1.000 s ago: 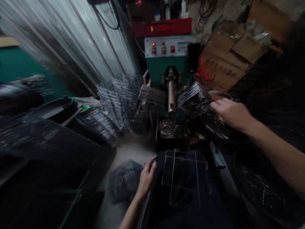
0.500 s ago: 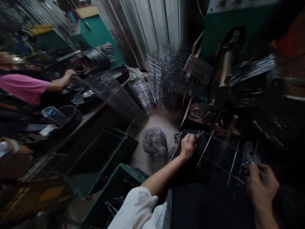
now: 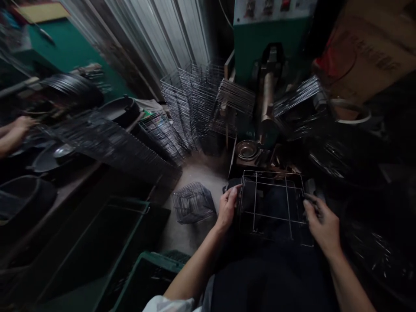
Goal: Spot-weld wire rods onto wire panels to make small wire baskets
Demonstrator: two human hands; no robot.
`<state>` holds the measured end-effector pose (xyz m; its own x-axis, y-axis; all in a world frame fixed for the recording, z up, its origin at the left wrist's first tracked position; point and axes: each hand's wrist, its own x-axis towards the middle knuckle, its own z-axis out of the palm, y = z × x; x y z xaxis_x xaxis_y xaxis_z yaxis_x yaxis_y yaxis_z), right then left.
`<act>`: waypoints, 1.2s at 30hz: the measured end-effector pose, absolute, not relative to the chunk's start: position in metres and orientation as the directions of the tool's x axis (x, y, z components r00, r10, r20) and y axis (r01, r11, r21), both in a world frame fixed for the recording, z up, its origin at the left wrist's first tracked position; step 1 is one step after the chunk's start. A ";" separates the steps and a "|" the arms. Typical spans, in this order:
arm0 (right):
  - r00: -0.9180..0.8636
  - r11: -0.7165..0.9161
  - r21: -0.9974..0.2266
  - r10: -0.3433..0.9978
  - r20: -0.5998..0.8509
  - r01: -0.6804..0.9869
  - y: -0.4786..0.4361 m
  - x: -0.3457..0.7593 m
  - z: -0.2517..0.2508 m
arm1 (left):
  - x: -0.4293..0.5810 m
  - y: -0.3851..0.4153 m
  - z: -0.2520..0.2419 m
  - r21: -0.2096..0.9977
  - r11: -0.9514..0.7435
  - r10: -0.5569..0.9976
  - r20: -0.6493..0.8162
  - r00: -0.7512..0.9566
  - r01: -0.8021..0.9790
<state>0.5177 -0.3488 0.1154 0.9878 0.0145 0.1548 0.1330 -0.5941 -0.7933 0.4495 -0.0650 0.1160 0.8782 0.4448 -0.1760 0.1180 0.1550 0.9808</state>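
Note:
A rectangular wire frame (image 3: pixel 271 215) with crossing bars lies level above my lap, between both hands. My left hand (image 3: pixel 228 209) pinches its left side near the far corner. On the opposite side, my right hand (image 3: pixel 321 223) has its thumb and fingers closed on the frame's right edge. Dark clothing sits behind the wires, and the frame's near edge is hard to make out against it. Beyond the frame, a small round metal dish (image 3: pixel 247 149) rests on the machine's ledge.
Stacked wire frames (image 3: pixel 191 102) lean by the corrugated wall, with a smaller wire stack (image 3: pixel 194 203) on the floor. Green crates (image 3: pixel 152 260) stand at lower left. A green machine (image 3: pixel 276 32) rises ahead. At far left is a co-worker's hand (image 3: pixel 21 125). A white bowl (image 3: pixel 352 113) stands right.
The view has swung right. The wire frame has levelled and come square in front of me, with my right hand now higher beside it. The co-worker has slid toward the left edge.

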 end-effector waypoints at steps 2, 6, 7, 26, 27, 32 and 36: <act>0.987 -0.605 -0.785 0.010 0.161 0.134 -0.348 0.517 0.115 | 0.453 -0.065 0.118 0.984 0.141 0.430 -0.163 0.888 0.112; 0.984 -0.654 -0.738 0.062 0.169 0.168 -0.350 0.518 0.122 | 0.462 -0.067 0.112 0.993 0.009 0.387 -0.111 0.915 0.116; 0.980 -0.680 -0.707 0.100 0.174 0.195 -0.351 0.518 0.126 | 0.463 -0.067 0.111 0.992 -0.039 0.370 -0.095 0.924 0.117; 0.930 -0.608 -0.769 0.364 -0.053 0.194 -0.373 0.522 0.126 | 0.463 -0.051 0.107 0.837 -0.545 0.169 0.052 0.984 0.050; 0.931 -0.604 -0.774 0.362 -0.054 0.190 -0.373 0.520 0.126 | 0.464 -0.050 0.108 0.821 -0.568 0.155 0.043 0.987 0.053; 0.935 -0.614 -0.763 0.353 -0.035 0.203 -0.369 0.522 0.131 | 0.472 -0.048 0.115 0.794 -0.606 0.078 -0.005 0.997 0.052; 0.932 -0.635 -0.716 0.357 0.062 0.291 -0.366 0.523 0.134 | 0.470 -0.051 0.115 0.847 -0.530 0.104 0.012 0.995 0.045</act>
